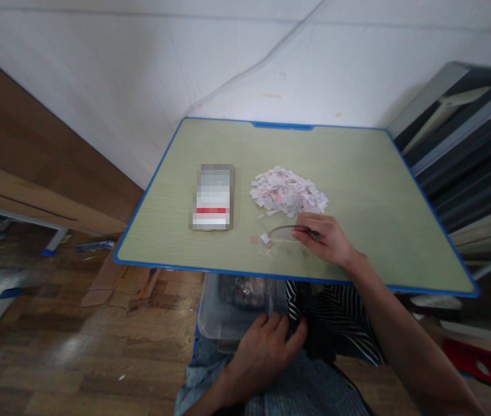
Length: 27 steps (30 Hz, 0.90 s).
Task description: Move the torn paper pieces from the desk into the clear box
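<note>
My right hand (325, 237) is closed on thin metal tweezers (289, 227) above the front part of the folding table (370, 190). At their curved tip is a small white paper piece (265, 238); I cannot tell whether it is gripped or only touched. Just beyond the hand lies a loose pile of small pale paper pieces (288, 190), some pinkish. My left hand (266, 346) rests low over my lap, below the table edge, fingers a little bent and apart. It lies by the near edge of a clear plastic tub (214, 318), with no object seen in it.
A pixelated, phone-shaped thing (213, 197) lies left of the pile. Inside the tub is a dark bag or tray (245, 292) with small contents. Striped cloth (344, 318) hangs beside it. Folded dark frames (466, 127) lean at the right; flattened cardboard (119, 283) lies on the floor.
</note>
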Each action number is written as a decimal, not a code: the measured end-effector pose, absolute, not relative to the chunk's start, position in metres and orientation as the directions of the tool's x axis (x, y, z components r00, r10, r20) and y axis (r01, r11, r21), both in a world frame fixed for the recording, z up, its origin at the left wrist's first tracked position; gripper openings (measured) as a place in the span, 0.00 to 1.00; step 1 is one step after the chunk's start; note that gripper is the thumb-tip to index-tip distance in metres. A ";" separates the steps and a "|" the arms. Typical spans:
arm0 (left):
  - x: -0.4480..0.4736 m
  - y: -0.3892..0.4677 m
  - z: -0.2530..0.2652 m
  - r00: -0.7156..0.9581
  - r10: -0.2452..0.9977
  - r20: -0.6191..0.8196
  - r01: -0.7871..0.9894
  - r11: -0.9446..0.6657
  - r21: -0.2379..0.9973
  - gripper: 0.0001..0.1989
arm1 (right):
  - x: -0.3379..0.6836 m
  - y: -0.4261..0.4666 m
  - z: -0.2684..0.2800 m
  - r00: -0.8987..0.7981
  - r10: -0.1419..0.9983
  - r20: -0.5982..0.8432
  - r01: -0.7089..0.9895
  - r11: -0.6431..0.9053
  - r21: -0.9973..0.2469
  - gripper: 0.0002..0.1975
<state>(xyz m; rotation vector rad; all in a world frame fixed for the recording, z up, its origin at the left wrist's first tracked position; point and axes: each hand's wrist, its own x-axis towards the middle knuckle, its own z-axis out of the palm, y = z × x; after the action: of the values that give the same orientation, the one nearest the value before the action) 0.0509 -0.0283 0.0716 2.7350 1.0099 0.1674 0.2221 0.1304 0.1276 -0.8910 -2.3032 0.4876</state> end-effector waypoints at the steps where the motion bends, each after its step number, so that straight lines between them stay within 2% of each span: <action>1: 0.051 -0.028 0.072 0.760 0.650 0.023 0.627 -0.741 0.241 0.19 | 0.222 0.131 0.127 -0.595 0.696 0.402 0.474 0.708 -0.524 0.10; 6: 0.050 -0.028 0.076 0.759 0.651 0.001 0.632 -0.737 0.238 0.19 | 0.222 0.134 0.121 -0.539 0.738 0.406 0.550 0.673 -0.494 0.07; 11: 0.050 -0.028 0.074 0.766 0.643 0.001 0.623 -0.743 0.243 0.19 | 0.223 0.133 0.121 -0.590 0.709 0.386 0.505 0.697 -0.509 0.07; 16: 0.050 -0.029 0.073 0.758 0.652 0.004 0.632 -0.736 0.240 0.20 | 0.223 0.133 0.122 -0.548 0.736 0.397 0.542 0.674 -0.502 0.07; 27: 0.051 -0.029 0.074 0.755 0.655 0.029 0.629 -0.736 0.250 0.19 | 0.224 0.133 0.121 -0.589 0.721 0.365 0.513 0.682 -0.521 0.07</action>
<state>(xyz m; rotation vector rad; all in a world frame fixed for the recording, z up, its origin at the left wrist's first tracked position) 0.0509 -0.0292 0.0738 2.7279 1.0135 0.1684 0.2240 0.1327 0.1212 -0.9472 -2.3344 0.4910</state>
